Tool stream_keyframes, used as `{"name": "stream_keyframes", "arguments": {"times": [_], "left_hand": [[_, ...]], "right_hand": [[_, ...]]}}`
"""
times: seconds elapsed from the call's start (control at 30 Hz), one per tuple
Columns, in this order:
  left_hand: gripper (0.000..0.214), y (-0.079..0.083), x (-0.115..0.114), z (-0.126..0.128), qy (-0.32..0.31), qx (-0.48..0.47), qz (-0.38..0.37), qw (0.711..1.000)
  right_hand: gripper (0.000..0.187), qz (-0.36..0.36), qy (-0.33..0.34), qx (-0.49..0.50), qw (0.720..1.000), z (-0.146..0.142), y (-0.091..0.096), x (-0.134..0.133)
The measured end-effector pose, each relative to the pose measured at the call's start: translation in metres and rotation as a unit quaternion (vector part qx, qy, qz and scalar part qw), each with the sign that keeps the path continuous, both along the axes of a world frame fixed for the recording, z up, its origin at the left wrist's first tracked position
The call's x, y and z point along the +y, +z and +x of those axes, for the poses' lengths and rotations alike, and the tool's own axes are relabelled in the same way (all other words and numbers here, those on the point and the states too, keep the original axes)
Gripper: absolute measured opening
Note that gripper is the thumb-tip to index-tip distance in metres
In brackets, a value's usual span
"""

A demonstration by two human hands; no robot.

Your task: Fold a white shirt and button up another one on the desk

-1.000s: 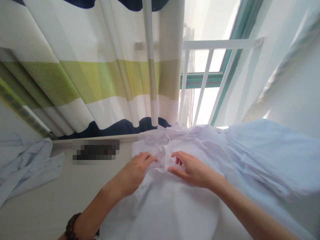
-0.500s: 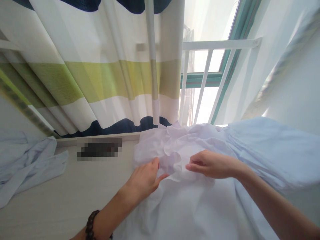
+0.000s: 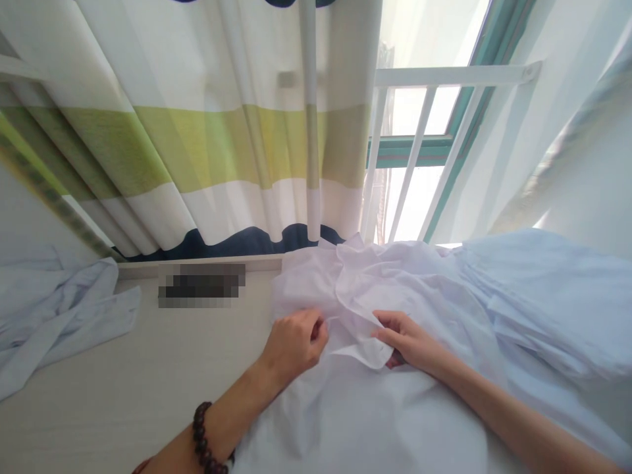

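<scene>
A white shirt (image 3: 375, 408) lies spread on a pale wooden table (image 3: 123, 388), its crumpled collar end toward the window. My left hand (image 3: 295, 342), with a dark bead bracelet on the wrist, is closed in a pinch on the shirt's cloth near the collar. My right hand (image 3: 407, 340) is closed on a fold of the collar, whose pointed flap (image 3: 363, 352) hangs over its fingers. The two hands sit close together, a small gap between them.
A stack of folded pale blue shirts (image 3: 553, 296) lies at the right. Another pale blue garment (image 3: 54, 316) lies crumpled at the left edge. A striped curtain (image 3: 212, 145) and white window bars (image 3: 419, 151) stand behind the table.
Both hands have drawn a little toward me and closed on the collar cloth. The right hand now has the collar flap folded over its fingers.
</scene>
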State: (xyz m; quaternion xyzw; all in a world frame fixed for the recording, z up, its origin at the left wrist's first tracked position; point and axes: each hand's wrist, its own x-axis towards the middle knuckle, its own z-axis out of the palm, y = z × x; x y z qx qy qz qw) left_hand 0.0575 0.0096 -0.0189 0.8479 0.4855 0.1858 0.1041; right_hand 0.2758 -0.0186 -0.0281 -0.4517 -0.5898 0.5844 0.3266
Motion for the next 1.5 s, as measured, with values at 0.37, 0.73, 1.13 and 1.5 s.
{"name": "stream_keyframes", "arguments": {"times": [0.37,0.73,1.13,1.5], "left_hand": [[0.035,-0.007,0.010,0.006,0.016,-0.426,-0.323,0.845],[0.030,-0.004,0.014,0.004,-0.026,-0.434,-0.399,0.807],[0.039,0.016,0.006,0.003,-0.147,-0.153,-0.345,0.914],[0.012,0.015,-0.008,0.012,-0.173,-0.066,-0.225,0.957]], "right_hand": [[0.052,-0.026,-0.016,0.077,0.997,0.007,-0.004,0.005],[0.020,0.013,0.057,-0.031,0.998,-0.004,0.008,-0.004],[0.012,0.078,0.104,-0.016,0.991,0.004,0.004,-0.002],[0.014,0.074,0.135,0.009,0.988,0.005,0.004,0.000]]}}
